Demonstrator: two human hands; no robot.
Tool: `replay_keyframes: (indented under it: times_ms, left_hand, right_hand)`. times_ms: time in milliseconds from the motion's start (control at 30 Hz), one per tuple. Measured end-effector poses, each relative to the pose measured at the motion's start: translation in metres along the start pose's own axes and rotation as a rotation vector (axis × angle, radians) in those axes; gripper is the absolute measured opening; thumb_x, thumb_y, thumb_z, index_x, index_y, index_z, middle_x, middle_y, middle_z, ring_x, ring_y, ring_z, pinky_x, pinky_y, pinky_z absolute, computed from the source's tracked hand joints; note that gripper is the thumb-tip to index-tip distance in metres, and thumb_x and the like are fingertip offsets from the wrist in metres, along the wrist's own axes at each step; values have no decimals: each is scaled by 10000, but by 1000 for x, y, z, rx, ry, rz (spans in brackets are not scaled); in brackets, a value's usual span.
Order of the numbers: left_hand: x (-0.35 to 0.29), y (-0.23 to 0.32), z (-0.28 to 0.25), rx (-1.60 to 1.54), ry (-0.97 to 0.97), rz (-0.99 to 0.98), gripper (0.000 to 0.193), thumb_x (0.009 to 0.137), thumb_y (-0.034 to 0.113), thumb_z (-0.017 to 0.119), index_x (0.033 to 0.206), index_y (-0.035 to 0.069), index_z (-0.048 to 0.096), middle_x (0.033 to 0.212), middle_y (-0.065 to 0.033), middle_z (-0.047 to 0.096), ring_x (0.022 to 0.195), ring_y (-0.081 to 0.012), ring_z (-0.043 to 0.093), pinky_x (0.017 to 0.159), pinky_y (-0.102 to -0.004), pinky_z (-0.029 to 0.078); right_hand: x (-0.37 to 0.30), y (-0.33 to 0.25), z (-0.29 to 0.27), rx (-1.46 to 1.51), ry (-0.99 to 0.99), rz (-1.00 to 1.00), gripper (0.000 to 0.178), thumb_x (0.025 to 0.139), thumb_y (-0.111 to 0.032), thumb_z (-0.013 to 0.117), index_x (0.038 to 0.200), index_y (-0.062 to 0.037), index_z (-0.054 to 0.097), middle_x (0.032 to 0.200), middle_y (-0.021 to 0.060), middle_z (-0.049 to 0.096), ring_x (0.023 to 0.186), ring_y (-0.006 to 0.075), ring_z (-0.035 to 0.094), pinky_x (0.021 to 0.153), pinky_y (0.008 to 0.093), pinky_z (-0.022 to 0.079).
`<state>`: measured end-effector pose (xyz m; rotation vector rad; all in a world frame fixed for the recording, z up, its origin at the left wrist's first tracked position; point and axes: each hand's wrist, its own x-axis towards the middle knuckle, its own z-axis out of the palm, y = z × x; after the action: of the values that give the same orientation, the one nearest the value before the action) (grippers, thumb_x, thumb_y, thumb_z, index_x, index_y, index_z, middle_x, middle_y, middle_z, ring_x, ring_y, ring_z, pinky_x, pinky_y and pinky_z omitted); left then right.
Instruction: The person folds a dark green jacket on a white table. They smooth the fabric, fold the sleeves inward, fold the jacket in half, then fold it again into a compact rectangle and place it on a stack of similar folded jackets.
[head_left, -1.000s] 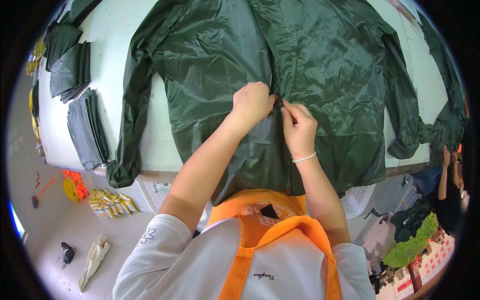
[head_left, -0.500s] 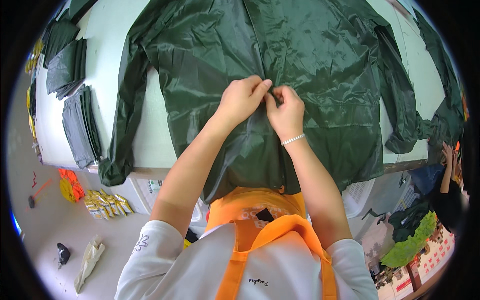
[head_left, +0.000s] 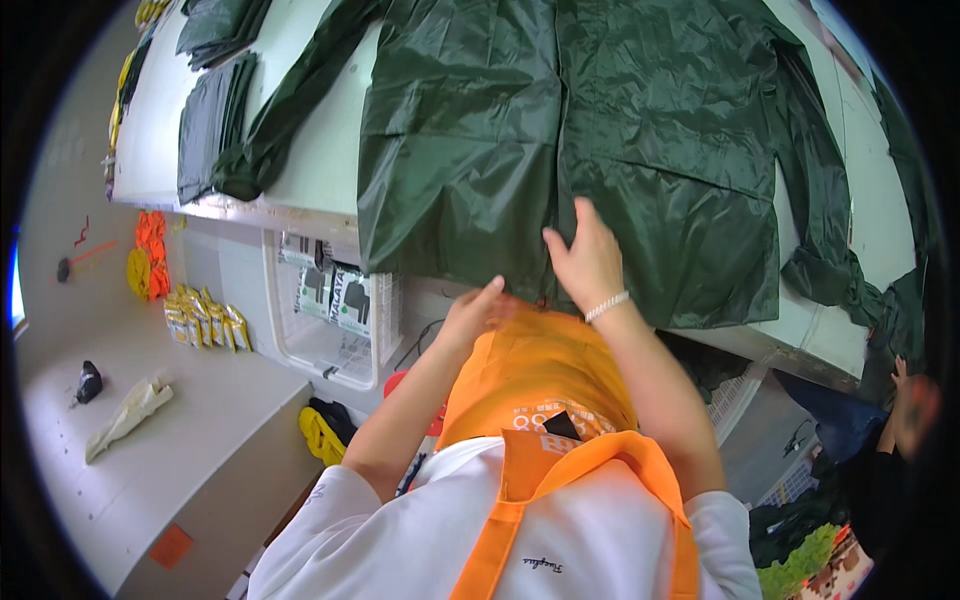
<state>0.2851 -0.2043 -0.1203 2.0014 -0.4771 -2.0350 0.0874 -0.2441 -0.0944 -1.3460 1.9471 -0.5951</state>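
A dark green, shiny raincoat jacket [head_left: 460, 170] lies spread on the white table, its front seam running down the middle and its lower hem hanging over the near edge. My right hand [head_left: 592, 262], with a beaded bracelet at the wrist, is over the lower front just right of the seam. Its thumb and forefinger are apart, and nothing shows between them. Just below the hem, in front of my orange apron [head_left: 560, 365], is my left hand [head_left: 474, 316]. Its thumb stands away from the blurred fingers, and I see nothing held.
Folded dark garments [head_left: 215, 125] are stacked on the table [head_left: 315, 150] at the left. Below its edge stands a white basket [head_left: 375, 330] with printed packets. Yellow packets [head_left: 205, 320] and an orange bundle [head_left: 152, 255] are farther left. Another person's hand [head_left: 902, 378] shows at the right edge.
Both hands have parted from the jacket's front seam and come toward me, the left one farther, below the hem. The view has shifted, showing more of the left side and the basket.
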Motion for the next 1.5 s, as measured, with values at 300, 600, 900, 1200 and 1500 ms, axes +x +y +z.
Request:
replay_keyframes:
  times_ms: [300, 600, 900, 1200, 1500]
  left_hand:
    - [-16, -3, 31, -545, -284, -20, 269, 848, 274, 704, 937, 42, 601, 864, -68, 639, 800, -188, 634, 705, -279, 503]
    - [-32, 3, 39, -594, -250, -95, 142, 876, 189, 669, 916, 66, 610, 870, -52, 647, 792, -161, 622, 753, -288, 532]
    - [-32, 0, 41, -429, -125, 192, 253, 852, 207, 696, 795, -1, 565, 813, -106, 622, 728, -203, 621, 642, -317, 519]
    - [-17, -5, 41, -450, -92, 166, 151, 889, 142, 645, 912, -3, 611, 914, -67, 649, 769, -153, 622, 676, -302, 504]
    - [50, 14, -159, 19, 871, 613, 377, 708, 132, 760, 1016, -35, 618, 869, -96, 652, 770, -234, 614, 711, -350, 490]
  right_hand:
    - [-88, 19, 8, 307, 115, -222, 193, 861, -58, 569, 1039, -11, 629, 905, 130, 597, 801, 312, 600, 697, 367, 487]
    - [-84, 7, 11, 130, 245, -319, 153, 798, -35, 618, 933, -51, 690, 795, 73, 597, 759, 259, 586, 664, 350, 487]
    - [-85, 4, 10, -200, 191, -516, 213, 797, -85, 541, 987, -25, 617, 829, 70, 554, 801, 253, 547, 684, 346, 489]
    - [-72, 10, -19, 413, -176, -233, 191, 818, -91, 598, 988, -28, 657, 925, 134, 601, 862, 307, 589, 740, 367, 492]
    - [234, 130, -263, -302, 736, -367, 259, 810, -182, 654, 1017, -27, 634, 1024, 187, 610, 965, 350, 573, 875, 401, 451]
